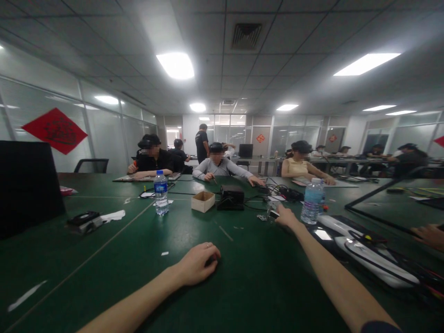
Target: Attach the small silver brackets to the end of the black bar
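My left hand (199,264) rests on the green table (243,277), a ring on one finger. Its fingers bend loosely, with a gap beside the thumb and nothing visible in it. Stretched forward, my right hand (286,218) has its fingers closed at a small dark and silver object (274,214), whose kind I cannot make out. Close to its left lies a small metal piece (261,217). Just right of this hand stands a water bottle (312,202) with a bluish label.
A box (203,202) and a black device (231,198) stand mid-table. Left are a blue-capped bottle (161,193) and a dark gadget (84,222). White appliances (373,261) with cables lie right. Several people sit opposite; another person's hand (430,235) shows at the right edge.
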Action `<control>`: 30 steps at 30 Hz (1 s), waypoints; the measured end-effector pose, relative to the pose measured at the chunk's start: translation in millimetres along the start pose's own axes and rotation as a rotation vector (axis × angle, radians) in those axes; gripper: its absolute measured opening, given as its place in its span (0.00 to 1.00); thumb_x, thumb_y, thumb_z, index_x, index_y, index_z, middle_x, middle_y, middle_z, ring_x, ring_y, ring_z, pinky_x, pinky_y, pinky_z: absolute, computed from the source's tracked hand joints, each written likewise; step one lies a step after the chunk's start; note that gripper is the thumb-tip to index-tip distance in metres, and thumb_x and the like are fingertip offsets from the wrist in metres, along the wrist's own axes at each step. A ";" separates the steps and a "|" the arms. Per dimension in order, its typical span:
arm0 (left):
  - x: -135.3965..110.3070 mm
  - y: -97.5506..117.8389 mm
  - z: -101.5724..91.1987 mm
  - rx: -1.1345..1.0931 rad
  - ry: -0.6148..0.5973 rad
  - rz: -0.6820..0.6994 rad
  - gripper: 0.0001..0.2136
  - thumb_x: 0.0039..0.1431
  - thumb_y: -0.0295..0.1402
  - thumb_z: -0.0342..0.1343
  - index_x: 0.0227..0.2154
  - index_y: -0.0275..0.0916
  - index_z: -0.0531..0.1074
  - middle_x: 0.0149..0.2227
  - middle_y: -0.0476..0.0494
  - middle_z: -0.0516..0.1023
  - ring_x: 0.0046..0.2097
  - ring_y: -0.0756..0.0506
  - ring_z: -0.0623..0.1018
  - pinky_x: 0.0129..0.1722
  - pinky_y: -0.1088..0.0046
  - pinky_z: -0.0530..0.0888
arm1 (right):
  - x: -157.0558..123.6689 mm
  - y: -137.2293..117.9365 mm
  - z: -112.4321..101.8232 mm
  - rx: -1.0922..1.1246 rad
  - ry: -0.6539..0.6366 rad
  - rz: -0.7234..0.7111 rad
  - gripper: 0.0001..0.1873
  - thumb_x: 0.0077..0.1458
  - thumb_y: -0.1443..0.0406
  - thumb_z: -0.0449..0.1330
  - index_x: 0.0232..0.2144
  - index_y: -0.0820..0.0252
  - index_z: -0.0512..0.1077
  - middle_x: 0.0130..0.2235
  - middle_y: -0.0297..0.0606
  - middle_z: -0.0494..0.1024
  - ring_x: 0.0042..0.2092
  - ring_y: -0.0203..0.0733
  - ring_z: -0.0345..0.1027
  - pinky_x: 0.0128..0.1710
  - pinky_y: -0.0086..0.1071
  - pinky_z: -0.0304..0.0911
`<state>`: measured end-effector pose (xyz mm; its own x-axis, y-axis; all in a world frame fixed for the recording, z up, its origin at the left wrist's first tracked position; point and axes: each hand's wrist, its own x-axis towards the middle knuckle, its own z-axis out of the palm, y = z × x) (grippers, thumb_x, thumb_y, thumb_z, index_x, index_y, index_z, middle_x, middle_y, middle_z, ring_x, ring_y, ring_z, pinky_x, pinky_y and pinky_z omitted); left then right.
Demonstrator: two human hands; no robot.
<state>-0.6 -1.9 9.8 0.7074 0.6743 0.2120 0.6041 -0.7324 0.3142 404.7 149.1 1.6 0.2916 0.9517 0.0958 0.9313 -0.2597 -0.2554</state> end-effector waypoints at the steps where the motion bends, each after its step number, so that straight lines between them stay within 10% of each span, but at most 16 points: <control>1: 0.0 0.3 -0.1 0.001 0.002 0.001 0.07 0.60 0.28 0.51 0.41 0.40 0.70 0.41 0.45 0.74 0.42 0.45 0.74 0.42 0.71 0.71 | 0.2 0.0 0.2 -0.003 0.001 -0.002 0.24 0.48 0.68 0.62 0.49 0.63 0.65 0.46 0.49 0.74 0.47 0.53 0.72 0.43 0.36 0.67; 30: 0.0 -6.0 3.3 -0.010 -0.006 0.019 0.07 0.62 0.29 0.51 0.43 0.41 0.69 0.41 0.47 0.73 0.42 0.47 0.73 0.42 0.73 0.70 | 6.0 6.1 -0.7 -0.041 0.034 -0.027 0.23 0.46 0.67 0.64 0.46 0.62 0.67 0.43 0.48 0.76 0.45 0.52 0.73 0.39 0.33 0.66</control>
<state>-3.0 2.2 4.8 0.7211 0.6594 0.2124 0.5864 -0.7442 0.3197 412.3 153.1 1.3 0.2732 0.9524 0.1349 0.9468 -0.2414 -0.2129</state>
